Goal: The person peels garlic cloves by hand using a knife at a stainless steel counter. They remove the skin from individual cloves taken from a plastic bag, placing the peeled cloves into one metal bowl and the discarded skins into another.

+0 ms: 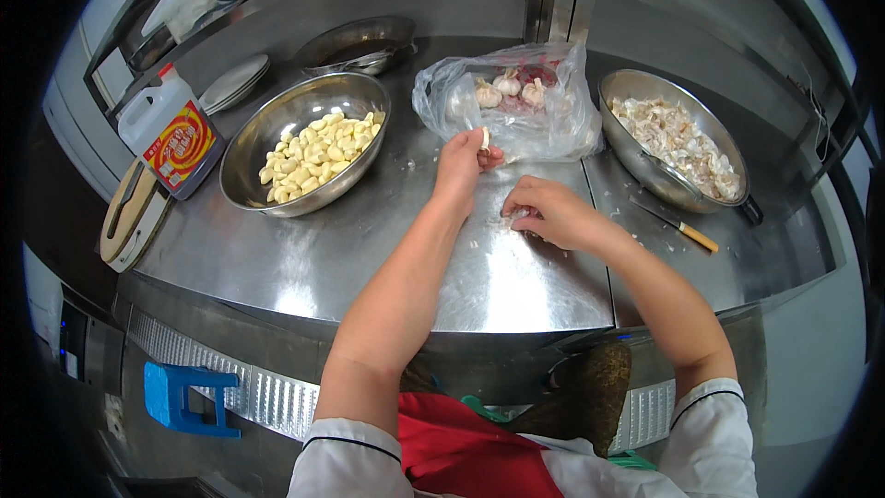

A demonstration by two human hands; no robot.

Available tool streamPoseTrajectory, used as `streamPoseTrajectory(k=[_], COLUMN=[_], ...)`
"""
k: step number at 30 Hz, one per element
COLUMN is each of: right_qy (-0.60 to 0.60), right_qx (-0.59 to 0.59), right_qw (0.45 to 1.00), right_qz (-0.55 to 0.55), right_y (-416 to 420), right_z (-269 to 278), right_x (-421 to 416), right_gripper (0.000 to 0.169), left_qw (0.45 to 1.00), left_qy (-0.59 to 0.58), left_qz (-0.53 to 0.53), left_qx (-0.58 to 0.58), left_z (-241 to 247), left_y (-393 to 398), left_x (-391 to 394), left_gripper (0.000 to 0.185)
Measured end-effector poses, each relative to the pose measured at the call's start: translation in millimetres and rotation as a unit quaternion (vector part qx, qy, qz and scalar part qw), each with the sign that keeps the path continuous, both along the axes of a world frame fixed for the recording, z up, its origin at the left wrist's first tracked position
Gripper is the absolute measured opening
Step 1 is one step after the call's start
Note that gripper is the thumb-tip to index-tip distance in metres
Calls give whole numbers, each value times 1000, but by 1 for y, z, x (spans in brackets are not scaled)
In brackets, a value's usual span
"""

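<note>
Between the fingers of my left hand (462, 164) is a pale garlic clove (485, 140), held in front of a clear plastic bag (456, 97). Several whole garlic bulbs (507, 84) show inside that bag. My right hand (553, 213) is low over the steel worktop, its fingertips closed on papery garlic skins (517, 218). Peeled garlic cloves (311, 152) lie in a steel bowl (242, 176) on the left. To the right, a steel pan (643, 176) holds a heap of garlic skins.
A knife with a yellow handle (698, 238) lies below the pan. At the left stand a plastic jug (178, 135), a stack of plates (235, 83) and a round board (117, 235) with a knife. Another steel bowl (359, 41) is behind. A blue stool (162, 394) is on the floor.
</note>
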State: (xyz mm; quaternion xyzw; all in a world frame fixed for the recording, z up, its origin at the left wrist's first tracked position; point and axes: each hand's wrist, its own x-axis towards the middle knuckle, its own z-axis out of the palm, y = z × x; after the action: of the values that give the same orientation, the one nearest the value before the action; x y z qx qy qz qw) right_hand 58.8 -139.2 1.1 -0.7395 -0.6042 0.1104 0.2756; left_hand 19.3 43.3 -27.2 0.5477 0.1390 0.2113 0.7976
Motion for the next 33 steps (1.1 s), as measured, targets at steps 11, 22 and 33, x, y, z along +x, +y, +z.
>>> streamPoseTrajectory(k=[11,22,33], right_qy=[-22,-238,-351], right_qx=[136,18,163], right_qw=[983,907,885], right_qz=[-120,-348,-260], right_y=[-29,-143,-124], right_z=[43,94,80], right_x=[27,148,129], right_gripper=[7,15,11], left_qw=[984,985,978], left_qy=[-83,-68,-56], left_qz=[-134,-152,-203], left_qx=[-85,-49,4], left_z=[6,6,17], left_y=[-7,-10,-18], left_x=[-6,-2,-9], left_gripper=[30,30,32])
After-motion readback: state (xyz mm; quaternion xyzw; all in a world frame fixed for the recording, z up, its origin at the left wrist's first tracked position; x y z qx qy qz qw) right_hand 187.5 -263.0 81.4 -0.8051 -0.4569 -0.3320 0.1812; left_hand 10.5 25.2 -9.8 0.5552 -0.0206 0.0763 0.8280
